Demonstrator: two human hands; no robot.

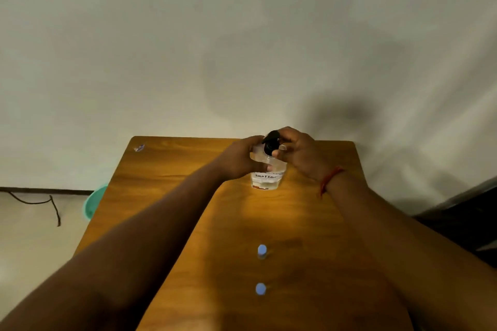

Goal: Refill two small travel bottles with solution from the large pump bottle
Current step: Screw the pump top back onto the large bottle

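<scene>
A clear pump bottle (267,169) with a black pump head (270,142) and a white label reading "SOLUTION" stood near the far end of a wooden table (166,169), holding a shallow layer of pale liquid at its base. The left hand (239,161) curled around the bottle's side, gripping it. The right hand (298,153) closed its fingers and thumb around the pump head. Both arms reached forward. Two small bottles with blue caps stood nearer the person, one (262,251) behind the other (260,289), well apart from the pump bottle; their contents could not be made out.
</scene>
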